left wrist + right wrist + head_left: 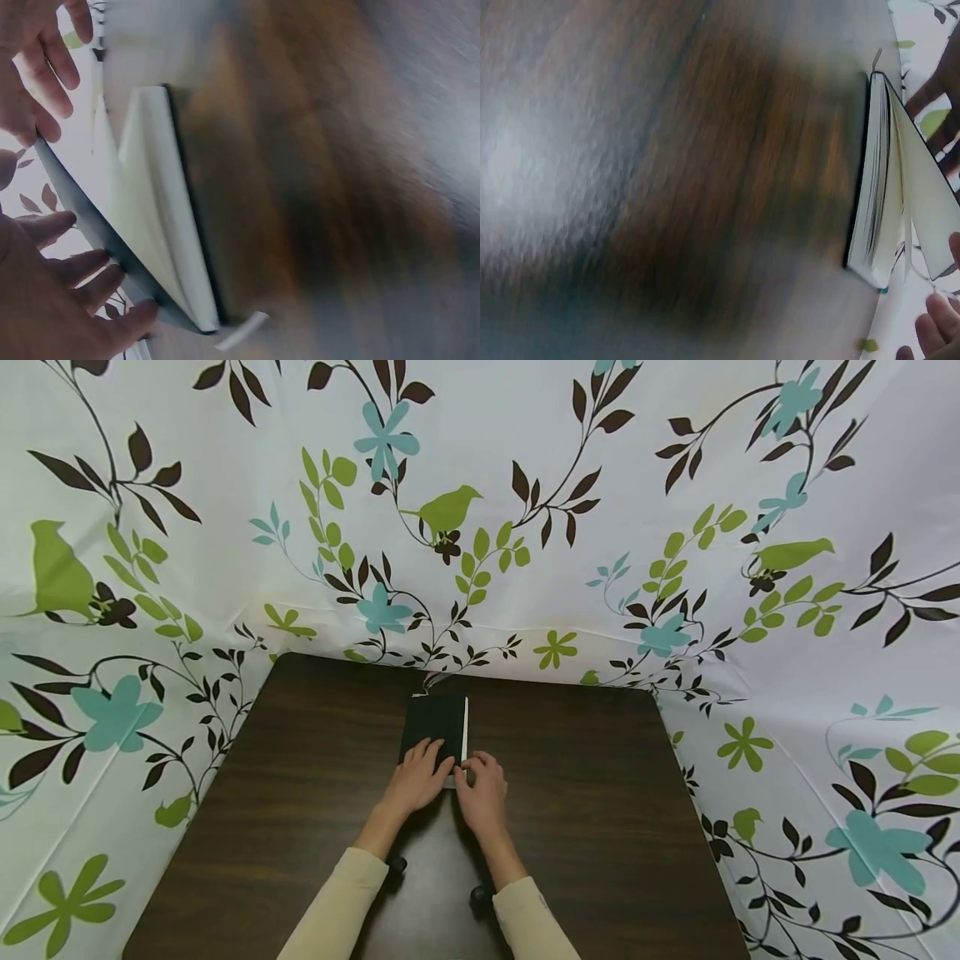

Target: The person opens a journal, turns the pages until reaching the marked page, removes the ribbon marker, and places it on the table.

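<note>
A dark-covered notebook (438, 718) lies on the brown table, its front cover raised at an angle in both wrist views. Cream pages (142, 202) show beneath the lifted cover (97, 221). My left hand (416, 781) rests on the cover's outer face with its fingers spread. At the notebook's near right corner, my right hand (483, 789) pinches the cover's corner between thumb and fingertip. The right wrist view shows the page block (881, 187) edge-on, with the fingers of my right hand (937, 330) just beyond the cover's corner.
A thin pale strip (244, 330) sticks out at the notebook's far end. Dark wrist straps with small black cameras (480, 900) sit at both sleeves. Behind the brown table (585, 793) hangs a white curtain (510, 435) printed with leaves, birds and flowers.
</note>
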The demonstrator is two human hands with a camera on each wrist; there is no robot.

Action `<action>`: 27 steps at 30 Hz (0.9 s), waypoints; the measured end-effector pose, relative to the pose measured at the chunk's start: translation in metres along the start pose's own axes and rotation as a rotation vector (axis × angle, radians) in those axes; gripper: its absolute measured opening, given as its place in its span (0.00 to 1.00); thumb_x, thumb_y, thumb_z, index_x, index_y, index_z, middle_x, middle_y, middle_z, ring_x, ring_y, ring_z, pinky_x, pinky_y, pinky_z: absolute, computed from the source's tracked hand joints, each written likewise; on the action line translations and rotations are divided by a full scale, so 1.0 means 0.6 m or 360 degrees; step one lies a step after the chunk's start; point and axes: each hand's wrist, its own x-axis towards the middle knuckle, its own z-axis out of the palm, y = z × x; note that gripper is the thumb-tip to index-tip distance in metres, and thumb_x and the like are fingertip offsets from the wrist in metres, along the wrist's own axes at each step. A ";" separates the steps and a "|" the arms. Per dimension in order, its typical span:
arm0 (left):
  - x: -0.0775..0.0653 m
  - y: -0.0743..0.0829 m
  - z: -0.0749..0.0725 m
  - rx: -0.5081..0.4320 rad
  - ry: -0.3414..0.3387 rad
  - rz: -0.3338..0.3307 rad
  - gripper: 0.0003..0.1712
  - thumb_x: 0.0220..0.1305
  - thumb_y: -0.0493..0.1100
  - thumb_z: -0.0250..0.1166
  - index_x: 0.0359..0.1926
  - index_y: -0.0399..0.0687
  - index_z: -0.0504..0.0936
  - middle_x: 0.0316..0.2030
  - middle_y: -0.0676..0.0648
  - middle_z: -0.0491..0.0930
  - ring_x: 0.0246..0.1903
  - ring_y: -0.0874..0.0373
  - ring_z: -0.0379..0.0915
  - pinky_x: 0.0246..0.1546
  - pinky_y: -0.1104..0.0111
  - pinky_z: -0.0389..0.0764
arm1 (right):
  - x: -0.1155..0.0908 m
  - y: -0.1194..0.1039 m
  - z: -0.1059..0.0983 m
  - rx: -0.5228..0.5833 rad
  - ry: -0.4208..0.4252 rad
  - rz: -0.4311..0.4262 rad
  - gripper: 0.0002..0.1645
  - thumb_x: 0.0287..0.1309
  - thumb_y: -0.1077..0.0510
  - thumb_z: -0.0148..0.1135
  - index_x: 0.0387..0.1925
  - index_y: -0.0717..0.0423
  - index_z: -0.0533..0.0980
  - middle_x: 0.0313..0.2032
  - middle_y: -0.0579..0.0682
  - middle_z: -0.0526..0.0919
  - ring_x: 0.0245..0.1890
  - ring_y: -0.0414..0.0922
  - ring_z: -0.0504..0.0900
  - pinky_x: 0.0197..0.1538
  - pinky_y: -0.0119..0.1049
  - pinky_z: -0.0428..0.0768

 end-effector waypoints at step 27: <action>0.022 -0.004 -0.081 -0.0337 0.0137 -0.0239 0.36 0.80 0.55 0.48 0.83 0.50 0.62 0.80 0.37 0.65 0.76 0.31 0.64 0.68 0.24 0.62 | 0.018 -0.006 0.004 0.0270 -0.0012 0.0148 0.27 0.79 0.47 0.62 0.70 0.54 0.74 0.34 0.50 0.81 0.27 0.42 0.75 0.36 0.38 0.74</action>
